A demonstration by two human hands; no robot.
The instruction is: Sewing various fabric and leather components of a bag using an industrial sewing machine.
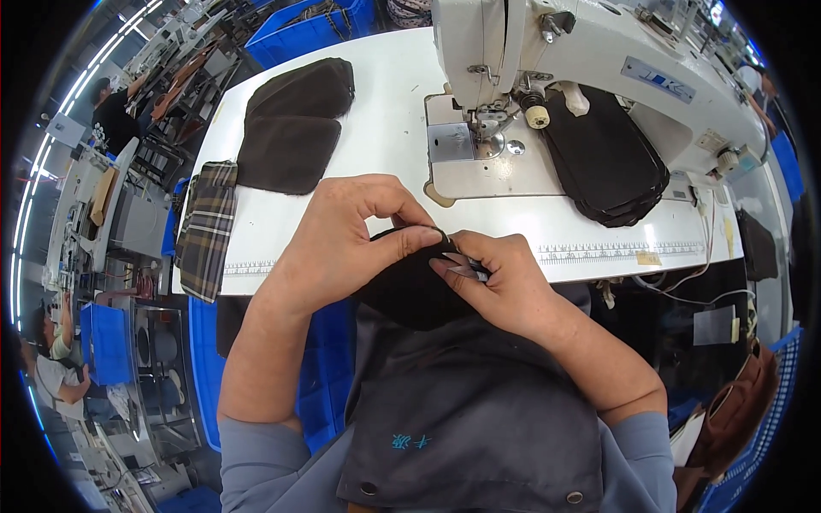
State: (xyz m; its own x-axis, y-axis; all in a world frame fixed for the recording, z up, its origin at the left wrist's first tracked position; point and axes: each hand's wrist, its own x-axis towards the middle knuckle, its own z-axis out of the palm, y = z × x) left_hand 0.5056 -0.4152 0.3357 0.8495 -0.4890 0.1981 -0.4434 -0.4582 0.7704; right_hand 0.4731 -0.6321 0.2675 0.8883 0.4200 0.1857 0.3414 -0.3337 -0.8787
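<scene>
At your far left, co-workers (115, 115) sit and stand among other workstations. Nearer you, a plaid cloth (208, 224) hangs over the left end of your white bench (385, 111). Just right of it, and touching it, two dark brown panels (295, 145) lie flat, one overlapping the other. Beyond the far edge of the bench stands a blue bin (312, 32), and below the near edge, by your left forearm, is a blue crate (323, 363).

Your left hand (338, 235) is raised in front of the bench, its fingers (398, 198) curled over and closed with the thumb in a pinch on the upper edge of a black piece (419, 286). That piece hangs in front of you, above the lap of your dark apron (479, 410), at the near edge of the bench. Your right hand (517, 278) meets it from the other side, its fingers closed around small snips (466, 272) with the blades pointing left, at the upper edge of the piece. You cannot tell from this view whether the blades touch it.

Behind your right hand, the white sewing machine (599, 47) stands on the bench, its needle area clear of both your hands. Under its arm lies a stack of dark panels (603, 158). A ruler strip (616, 251) runs along the near edge. At your far right, below the bench, a brown bag (723, 419) leans beside a blue basket (774, 427).
</scene>
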